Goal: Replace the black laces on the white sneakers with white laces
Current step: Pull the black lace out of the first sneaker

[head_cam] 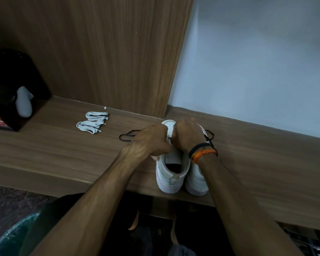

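Observation:
Two white sneakers stand side by side on the wooden shelf (63,148), heels toward me: the left sneaker (171,172) and the right sneaker (197,180). My left hand (150,141) and my right hand (187,134) sit with curled fingers over the left sneaker's lacing, pinching its black lace (127,135). One loop of that lace lies on the shelf to the left. Another black lace end (210,136) trails beside my right wrist. Two folded white laces (93,121) lie on the shelf further left.
A wooden panel (109,52) and a pale wall (257,61) rise behind the shelf. A black box (9,84) with a grey object (24,102) leaning on it stands at the far left. A small white bit (105,107) lies by the panel's foot.

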